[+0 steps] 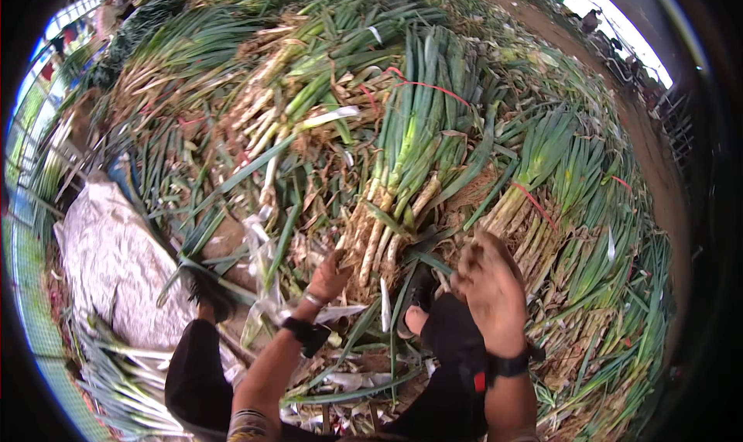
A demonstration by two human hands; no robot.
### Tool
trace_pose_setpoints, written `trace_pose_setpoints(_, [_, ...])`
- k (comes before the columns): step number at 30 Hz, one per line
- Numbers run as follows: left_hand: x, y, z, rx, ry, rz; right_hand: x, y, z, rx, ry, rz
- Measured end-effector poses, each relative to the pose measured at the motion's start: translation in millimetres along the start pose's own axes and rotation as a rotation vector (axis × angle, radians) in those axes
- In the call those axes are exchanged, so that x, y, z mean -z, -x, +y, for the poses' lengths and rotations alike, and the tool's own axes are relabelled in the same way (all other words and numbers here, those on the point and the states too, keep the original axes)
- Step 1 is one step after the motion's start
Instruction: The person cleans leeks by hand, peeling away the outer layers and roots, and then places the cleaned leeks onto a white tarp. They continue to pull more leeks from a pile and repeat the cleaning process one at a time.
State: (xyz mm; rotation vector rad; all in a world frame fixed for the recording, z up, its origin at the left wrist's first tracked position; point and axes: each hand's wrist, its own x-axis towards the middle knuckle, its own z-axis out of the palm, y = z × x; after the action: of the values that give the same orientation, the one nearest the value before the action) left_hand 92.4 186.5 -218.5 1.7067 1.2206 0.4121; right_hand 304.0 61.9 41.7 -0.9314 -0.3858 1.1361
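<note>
In front of me lies a bundle of leeks [402, 148], green tops pointing away and pale, dirty root ends toward me, with a red tie [433, 87] across the leaves. My left hand [330, 279] is low beside the root ends, fingers partly spread and gripping nothing that I can see; whether it touches the roots I cannot tell. Raised to the right of the bundle, my right hand [494, 287] is open, its fingers loosely bent and empty. Beyond it lies another leek bundle [534, 171] with a red tie [534, 203] round its stalks.
Heaps of leeks [193, 43] cover the ground at the back and right. A pale, crumpled sack [116, 248] lies at the left. Loose leaves and clear plastic [261, 264] are strewn near my feet. A dirt path [646, 148] curves along the right.
</note>
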Motion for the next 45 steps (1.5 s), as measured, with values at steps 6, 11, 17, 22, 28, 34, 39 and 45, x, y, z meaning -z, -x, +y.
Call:
trace_pose_setpoints(6, [-89,-80,3,0.048,-0.056,0.102,27,-5,-23,0.101,0.074,0.158])
trace_pose_setpoints(11, [-95,-101,22,0.253,-0.119,-0.075,24,-12,-25,0.058,0.184,0.225])
trace_pose_setpoints(17, [-80,-82,39,0.022,-0.195,-0.264,22,-9,-21,0.018,0.034,0.14])
trace_pose_setpoints(22, [-35,24,-1,0.159,-0.183,-0.332,20,-8,-11,0.0,0.021,0.047])
trace_pose_setpoints(28, [65,98,62,0.321,-0.307,-0.205,3,0,14,-0.048,0.073,-0.062])
trace_pose_setpoints(34, [184,159,165,-0.024,-0.635,0.181,-4,2,68,-0.132,0.29,0.003])
trace_pose_setpoints(39, [257,291,196,0.212,-0.409,0.305,-25,30,130,-0.471,0.343,-0.448])
trace_pose_setpoints(45, [274,429,246,0.247,-0.422,0.471,-56,97,203,-0.812,-0.226,-0.686])
